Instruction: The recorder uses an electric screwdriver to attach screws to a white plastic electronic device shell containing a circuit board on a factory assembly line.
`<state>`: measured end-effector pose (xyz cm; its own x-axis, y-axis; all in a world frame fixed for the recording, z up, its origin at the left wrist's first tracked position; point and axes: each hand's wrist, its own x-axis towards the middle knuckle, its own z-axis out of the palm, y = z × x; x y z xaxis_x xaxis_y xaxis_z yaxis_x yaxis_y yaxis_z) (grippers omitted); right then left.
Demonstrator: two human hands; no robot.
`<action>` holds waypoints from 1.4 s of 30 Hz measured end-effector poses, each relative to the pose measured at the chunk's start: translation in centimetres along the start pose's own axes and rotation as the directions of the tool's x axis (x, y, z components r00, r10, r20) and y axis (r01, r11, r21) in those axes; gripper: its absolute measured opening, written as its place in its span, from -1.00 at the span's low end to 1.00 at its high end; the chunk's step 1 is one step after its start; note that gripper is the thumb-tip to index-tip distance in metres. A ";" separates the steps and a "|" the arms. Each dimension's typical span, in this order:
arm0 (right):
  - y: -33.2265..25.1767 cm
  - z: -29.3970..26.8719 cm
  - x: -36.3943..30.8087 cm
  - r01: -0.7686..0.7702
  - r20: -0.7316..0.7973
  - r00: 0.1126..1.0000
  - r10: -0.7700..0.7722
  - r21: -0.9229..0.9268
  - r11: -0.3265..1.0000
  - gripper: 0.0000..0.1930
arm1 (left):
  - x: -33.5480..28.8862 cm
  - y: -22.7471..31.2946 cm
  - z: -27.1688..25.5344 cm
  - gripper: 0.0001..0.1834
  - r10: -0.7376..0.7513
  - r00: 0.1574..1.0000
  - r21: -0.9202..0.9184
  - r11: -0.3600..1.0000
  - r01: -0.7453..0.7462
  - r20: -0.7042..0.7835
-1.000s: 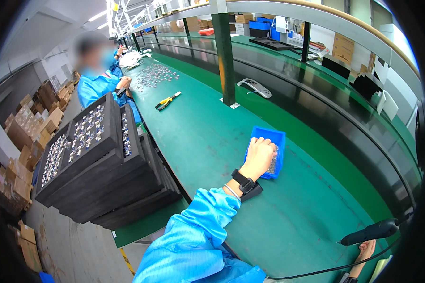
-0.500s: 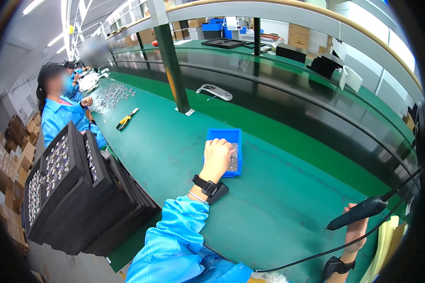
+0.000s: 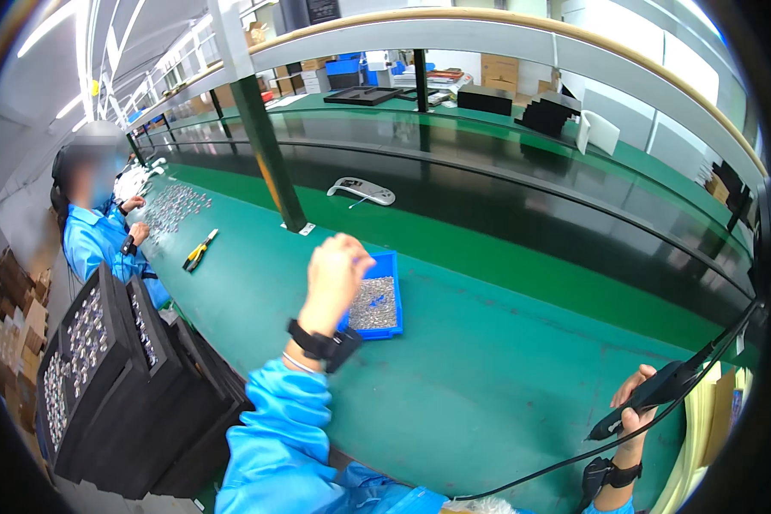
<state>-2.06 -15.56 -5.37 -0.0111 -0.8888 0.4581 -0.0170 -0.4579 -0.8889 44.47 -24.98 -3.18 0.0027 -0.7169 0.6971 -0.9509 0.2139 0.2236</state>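
My left hand [image 3: 334, 278] is raised over the left side of a blue plastic bin [image 3: 398, 295], its fingers drawn together in a pinch. Whatever sits between the fingertips is too small to make out. A layer of tiny silvery metal parts, apparently screws [image 3: 370, 318], fills the bin, with a few small blue bits on top. At the lower right, my right hand [image 3: 632, 420] is closed around a dark corded electric screwdriver [image 3: 661, 387]. Its tip points down and left over the green bench.
Stacked black foam trays [image 3: 137, 385] with shiny parts stand at the left bench edge. Yellow-handled pliers [image 3: 199, 252] and scattered small parts [image 3: 176, 207] lie farther up the green bench [image 3: 480, 368]. A co-worker in blue [image 3: 103, 240] works there. A green post [image 3: 270, 154] rises beyond the bin.
My left hand has lifted out of the bin, baring more of the small parts. My right hand still has the screwdriver. The view has shifted, and the co-worker's hands have moved.
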 end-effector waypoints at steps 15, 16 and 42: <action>-0.8 0.3 0.7 -0.143 -0.182 0.974 0.136 -0.026 0.989 -0.42 | 13.5 -14.3 14.4 -0.79 0.105 0.788 0.537 0.677 -0.503 0.606; -0.5 0.2 0.8 -0.107 -0.177 0.979 0.099 -0.036 0.994 -0.40 | 13.5 -15.0 15.2 -0.83 0.166 0.784 0.506 0.680 -0.531 0.599; -1.0 -0.5 -0.1 0.029 -0.367 0.930 -0.026 0.003 1.000 -0.54 | 7.8 13.7 -0.2 -0.92 0.785 0.436 -0.222 0.565 -0.794 0.440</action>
<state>-2.57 -14.97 -4.50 -0.3769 -0.8080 0.4529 -0.0147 -0.4837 -0.8751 31.55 -27.52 5.43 -0.8816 -0.4364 0.1796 -0.4709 0.8379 -0.2759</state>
